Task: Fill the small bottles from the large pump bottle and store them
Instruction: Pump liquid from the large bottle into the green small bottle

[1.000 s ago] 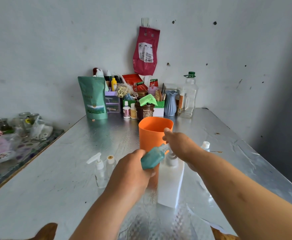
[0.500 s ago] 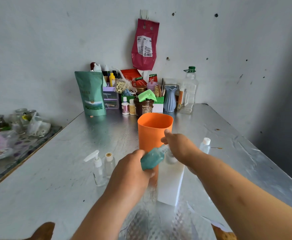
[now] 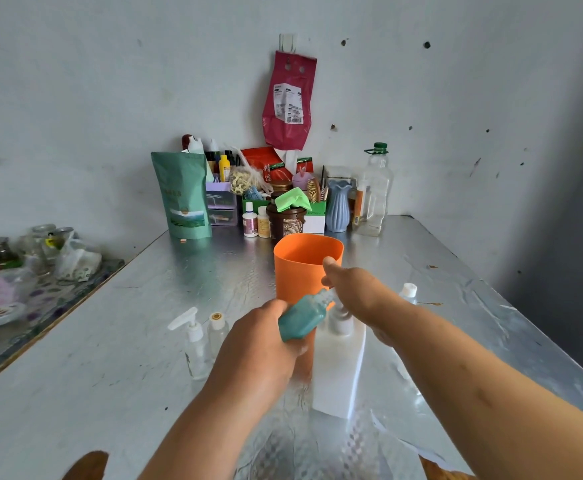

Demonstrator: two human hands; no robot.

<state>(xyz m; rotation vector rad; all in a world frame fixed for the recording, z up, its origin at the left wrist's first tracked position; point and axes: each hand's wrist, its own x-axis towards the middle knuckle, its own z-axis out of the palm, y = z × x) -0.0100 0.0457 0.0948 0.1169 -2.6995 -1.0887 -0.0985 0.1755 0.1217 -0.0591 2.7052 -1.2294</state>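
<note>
My left hand [image 3: 259, 344] grips a small teal bottle [image 3: 302, 318], tilted with its neck toward the upper right. My right hand [image 3: 356, 292] is at that neck, directly above the pump head of the large white pump bottle [image 3: 338, 372]; its fingers hide the pump top and what they do there. An orange cup [image 3: 304, 268] stands just behind both hands. To the left on the table stand a small clear pump bottle [image 3: 195, 341] and a small clear bottle with an open neck [image 3: 218, 332]. A white-capped small bottle [image 3: 408, 294] shows behind my right forearm.
The silver foil-covered table [image 3: 144, 341] carries a cluster at the back wall: green pouch [image 3: 182, 195], brown jar [image 3: 285, 220], blue vase [image 3: 338, 206], clear oil bottle [image 3: 373, 192]. A lower side table with jars and bags [image 3: 34, 271] lies at the left. A red bag [image 3: 288, 102] hangs on the wall.
Both hands hold nearly the same pose over the pump bottle. The whole scene sits slightly lower and to the left in view, as the head shifted.
</note>
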